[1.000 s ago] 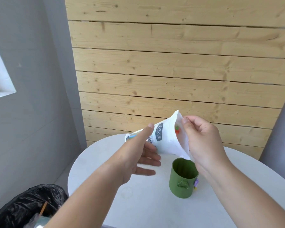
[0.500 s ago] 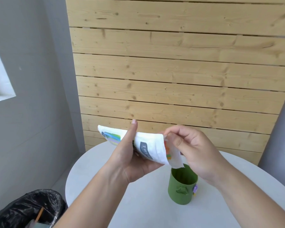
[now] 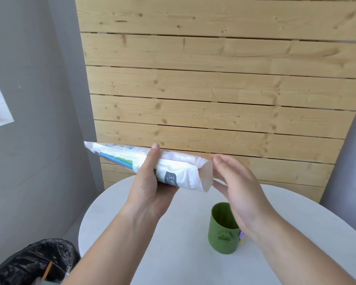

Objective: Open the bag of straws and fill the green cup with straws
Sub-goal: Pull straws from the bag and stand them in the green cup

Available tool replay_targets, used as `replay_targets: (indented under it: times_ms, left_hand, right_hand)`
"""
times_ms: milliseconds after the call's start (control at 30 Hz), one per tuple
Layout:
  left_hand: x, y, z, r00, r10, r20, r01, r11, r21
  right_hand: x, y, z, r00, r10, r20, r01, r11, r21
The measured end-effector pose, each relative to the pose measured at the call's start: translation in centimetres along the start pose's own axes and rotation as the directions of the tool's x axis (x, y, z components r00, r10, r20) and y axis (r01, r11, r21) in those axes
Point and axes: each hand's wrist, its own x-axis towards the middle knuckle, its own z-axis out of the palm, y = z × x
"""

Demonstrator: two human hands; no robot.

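Has lifted bag [image 3: 173, 171] higher, nearly level over table [image 3: 173, 254], left hand [image 3: 150, 194] gripping its middle. Has let go of its mouth: right hand [image 3: 236, 188] loose, fingers straight, just right of it. Cup [image 3: 220, 233] upright below, by right wrist; bare room left of it, bin [image 3: 35, 262] near-left.

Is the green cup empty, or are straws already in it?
Empty, as far as visible: nothing rises from the green cup; its inner wall shows bare, though the right hand hides part.
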Motion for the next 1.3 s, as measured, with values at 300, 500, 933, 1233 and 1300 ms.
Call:
replay_targets:
  times_ms: [300, 500, 933, 1233, 1300]
  left_hand:
    - [2.3, -0.7, 1.1, 0.956, 0.263, 0.133, -0.292, 0.902, 0.317]
    - [3.1, -2.4, 2.4, 0.878, 0.376, 0.297, -0.474, 0.771, 0.425]
    - [4.0, -4.0, 2.7, 0.895, 0.375, 0.240, -0.445, 0.755, 0.481]
    - [3.7, -3.1, 0.8, 0.965, 0.262, -0.022, -0.244, 0.925, 0.292]
    - [3.4, -3.4, 0.5, 0.971, 0.222, -0.088, -0.192, 0.945, 0.265]
  right_hand:
    - [0.9, 0.5, -0.1, 0.863, 0.500, 0.065, -0.434, 0.671, 0.601]
    - [1.8, 2.3, -0.7, 0.840, 0.533, 0.100, -0.443, 0.568, 0.693]
    - [2.7, 3.5, -1.5, 0.867, 0.494, 0.066, -0.417, 0.648, 0.637]
    - [2.7, 3.7, -1.7, 0.917, 0.328, -0.229, -0.328, 0.944, 0.038]
    - [2.8, 4.0, -1.7, 0.940, 0.226, -0.255, -0.252, 0.965, -0.073]
